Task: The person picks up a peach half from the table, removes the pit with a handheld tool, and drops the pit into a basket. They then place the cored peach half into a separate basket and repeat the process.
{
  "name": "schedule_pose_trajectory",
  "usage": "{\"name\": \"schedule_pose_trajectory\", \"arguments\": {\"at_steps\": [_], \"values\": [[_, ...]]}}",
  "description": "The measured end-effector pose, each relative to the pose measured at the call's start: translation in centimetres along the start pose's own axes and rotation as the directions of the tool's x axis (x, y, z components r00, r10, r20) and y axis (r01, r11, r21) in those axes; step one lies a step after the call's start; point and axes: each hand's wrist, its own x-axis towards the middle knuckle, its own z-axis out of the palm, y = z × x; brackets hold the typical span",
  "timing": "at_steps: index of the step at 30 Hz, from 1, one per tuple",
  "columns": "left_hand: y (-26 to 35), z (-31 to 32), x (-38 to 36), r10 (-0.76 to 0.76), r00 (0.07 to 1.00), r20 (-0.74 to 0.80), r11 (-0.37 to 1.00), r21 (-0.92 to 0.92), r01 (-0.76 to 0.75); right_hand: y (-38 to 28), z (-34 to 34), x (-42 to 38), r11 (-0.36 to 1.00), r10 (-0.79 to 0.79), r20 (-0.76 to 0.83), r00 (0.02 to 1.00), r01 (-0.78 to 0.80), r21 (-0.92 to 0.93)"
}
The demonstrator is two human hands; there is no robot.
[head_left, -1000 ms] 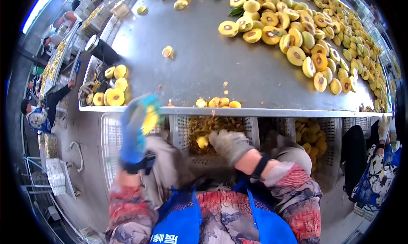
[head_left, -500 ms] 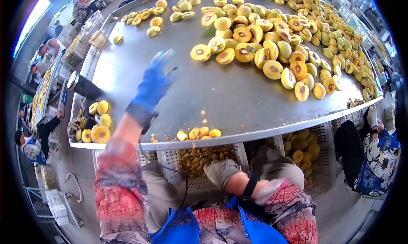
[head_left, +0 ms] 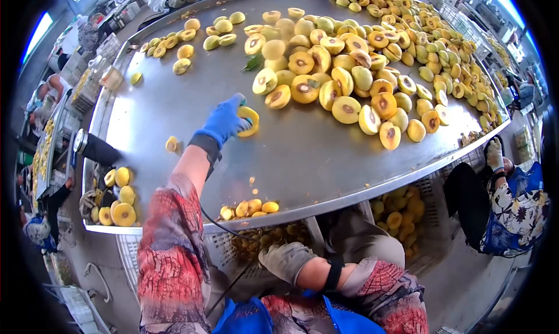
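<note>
My left hand, in a blue glove, is closed on a yellow peach half just above or on the metal table. A small pale-yellow fruit piece lies left of that wrist. Beyond the hand spreads a big heap of peach halves, many with the cut face up. My right hand, in a greyish-white glove, hangs below the table edge by a white crate of small fruit pieces. Its fingers look curled, and anything inside them is hidden.
Several fruit pieces lie at the near edge. A dark cylinder and more halves occupy the left corner. A crate of peaches stands under the table at right. A co-worker sits right; another's gloved hand is across the table.
My left hand has gone from open and empty to gripping a peach half. The small piece left of its wrist is now visible. The view has shifted; my right hand stays below the edge.
</note>
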Motion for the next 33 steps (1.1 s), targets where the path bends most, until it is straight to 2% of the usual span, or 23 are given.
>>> {"name": "schedule_pose_trajectory", "arguments": {"at_steps": [1, 4, 5, 7, 8, 11, 12, 13, 14, 15, 16, 18, 20, 22, 23, 26, 27, 30, 33], "values": [[0.4, 0.1, -1.6, -0.023, 1.000, 0.017, 0.999, -0.039, 0.023, 0.3, -0.7, -0.3, 0.996, -0.048, 0.003, 0.999, 0.048, 0.079], [1.8, 0.0, -6.8, -0.190, 0.974, 0.119, 0.962, -0.175, 0.209, 0.4, -3.4, -0.8, 0.945, 0.011, 0.245, 0.969, -0.090, 0.313], [0.9, 0.3, -7.9, -0.136, 0.987, 0.083, 0.975, -0.168, 0.148, 1.0, -4.2, -1.0, 0.936, 0.035, 0.246, 0.969, -0.117, 0.331], [-0.5, 0.4, -10.2, -0.045, 0.999, -0.003, 0.948, -0.315, 0.041, 1.9, -7.2, -1.9, 0.919, 0.088, 0.234, 0.968, -0.170, 0.355], [-0.8, 0.3, -11.2, -0.002, 0.999, -0.053, 0.924, -0.382, -0.018, 2.5, -8.1, -2.2, 0.933, 0.086, 0.193, 0.977, -0.147, 0.328], [1.1, -1.6, -14.8, -0.044, 0.999, -0.032, 0.703, -0.712, 0.008, 4.1, -7.2, -2.5, 0.940, 0.073, 0.028, 0.997, -0.078, 0.331], [2.5, -2.5, -16.4, -0.133, 0.991, -0.004, 0.607, -0.791, 0.079, 4.1, -7.3, -2.5, 0.945, 0.085, -0.002, 0.996, -0.080, 0.316], [4.3, -3.3, -18.1, -0.218, 0.975, 0.034, 0.497, -0.856, 0.141, 4.4, -6.6, -2.0, 0.910, 0.073, -0.073, 0.995, -0.036, 0.412], [5.2, -3.3, -19.5, -0.294, 0.952, 0.081, 0.373, -0.908, 0.192, 3.7, -7.1, -1.9, 0.856, 0.135, -0.117, 0.984, -0.056, 0.513], [5.2, -2.7, -20.4, -0.316, 0.948, 0.029, 0.359, -0.921, 0.148, 2.7, -8.0, -1.9, 0.790, 0.205, -0.150, 0.967, -0.073, 0.609], [5.0, -1.6, -20.9, -0.357, 0.934, -0.013, 0.288, -0.953, 0.097, 2.0, -8.5, -1.7, 0.712, 0.282, -0.172, 0.944, -0.086, 0.697], [4.8, 0.9, -21.2, -0.438, 0.896, -0.077, 0.143, -0.990, -0.015, 1.1, -7.6, -0.6, 0.704, 0.338, -0.234, 0.912, -0.080, 0.706], [5.3, 2.0, -21.7, -0.371, 0.929, 0.005, -0.036, -0.999, -0.009, 0.7, -7.1, 0.6, 0.686, 0.351, -0.279, 0.894, -0.043, 0.726], [7.3, 2.1, -21.9, -0.259, 0.963, 0.067, -0.165, -0.986, 0.024, 0.8, -6.4, 1.5, 0.730, 0.376, -0.284, 0.882, -0.094, 0.677], [7.4, 2.7, -21.7, -0.285, 0.954, 0.098, -0.208, -0.977, 0.038, 1.0, -5.8, 2.0, 0.753, 0.385, -0.308, 0.870, -0.104, 0.650], [7.4, 2.7, -21.7, -0.244, 0.968, 0.053, -0.270, -0.963, -0.015, 1.0, -5.6, 2.4, 0.776, 0.390, -0.363, 0.846, -0.089, 0.625], [7.2, 2.8, -21.8, -0.225, 0.974, 0.003, -0.202, -0.978, -0.044, 1.0, -5.4, 2.5, 0.781, 0.395, -0.370, 0.841, -0.096, 0.617], [7.0, 2.9, -21.9, -0.245, 0.967, -0.074, -0.143, -0.983, -0.112, 0.7, -5.4, 2.6, 0.791, 0.392, -0.373, 0.841, -0.101, 0.604], [7.1, 3.5, -21.9, -0.290, 0.936, -0.199, 0.062, -0.980, -0.189, 0.6, -5.6, 2.8, 0.780, 0.405, -0.352, 0.844, -0.118, 0.615]]}}
